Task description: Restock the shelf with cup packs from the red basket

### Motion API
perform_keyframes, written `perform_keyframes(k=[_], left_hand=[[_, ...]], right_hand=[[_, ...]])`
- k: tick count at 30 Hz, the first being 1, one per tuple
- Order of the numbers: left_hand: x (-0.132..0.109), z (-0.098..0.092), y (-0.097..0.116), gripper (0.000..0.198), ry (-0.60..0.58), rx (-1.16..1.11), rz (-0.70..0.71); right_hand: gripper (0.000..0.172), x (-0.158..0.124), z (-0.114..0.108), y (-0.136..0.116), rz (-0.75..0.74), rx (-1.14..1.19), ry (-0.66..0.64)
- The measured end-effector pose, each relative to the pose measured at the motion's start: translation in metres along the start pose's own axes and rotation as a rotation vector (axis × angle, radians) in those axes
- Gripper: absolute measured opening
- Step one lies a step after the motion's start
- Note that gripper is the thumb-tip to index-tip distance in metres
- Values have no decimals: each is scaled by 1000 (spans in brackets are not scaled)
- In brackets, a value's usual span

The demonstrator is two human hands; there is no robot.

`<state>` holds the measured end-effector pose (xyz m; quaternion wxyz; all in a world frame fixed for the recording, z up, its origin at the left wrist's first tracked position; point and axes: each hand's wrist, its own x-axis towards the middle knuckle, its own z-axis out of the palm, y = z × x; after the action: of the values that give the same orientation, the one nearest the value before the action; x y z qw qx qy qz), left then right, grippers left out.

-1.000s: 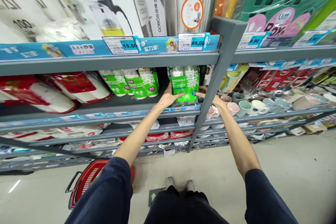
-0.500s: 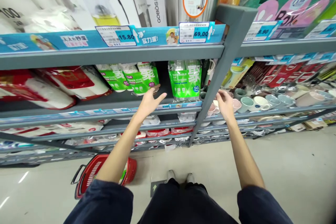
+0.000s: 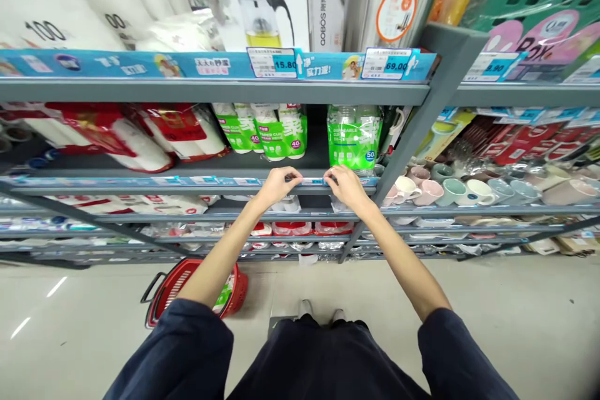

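Both my hands are curled over the blue label strip (image 3: 304, 182) along the front edge of a grey metal shelf. My left hand (image 3: 279, 186) grips the strip just below the green-and-clear pack of disposable cups (image 3: 355, 137), a little to its left. My right hand (image 3: 344, 186) holds the strip directly under that pack, without touching it. Several similar green packs of paper cups (image 3: 262, 131) stand to the left on the same shelf. A small tag or label on the strip (image 3: 314, 181) lies between my hands.
Red-and-white packs (image 3: 173, 134) fill the shelf's left side. Beyond the grey upright (image 3: 417, 125), pastel mugs (image 3: 450, 192) stand on the right. A red basket (image 3: 197, 290) holding a green item sits on the floor near my feet (image 3: 319, 309).
My hands have moved down from beside the shelved pack to the label strip and come closer together. My view has shifted, so the shelves appear further left and level.
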<state>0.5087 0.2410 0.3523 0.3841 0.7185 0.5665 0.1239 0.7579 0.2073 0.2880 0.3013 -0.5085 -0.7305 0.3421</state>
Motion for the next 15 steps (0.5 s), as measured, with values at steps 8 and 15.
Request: perform_keyframes(k=[8,15], left_hand=[[10,13,11,18,-60,170,214],[26,37,28,15,-101,163,205]], right_hand=[[13,-15,-26,4,22,-79,5],[15,-32,-44,13,140,-191,-28]])
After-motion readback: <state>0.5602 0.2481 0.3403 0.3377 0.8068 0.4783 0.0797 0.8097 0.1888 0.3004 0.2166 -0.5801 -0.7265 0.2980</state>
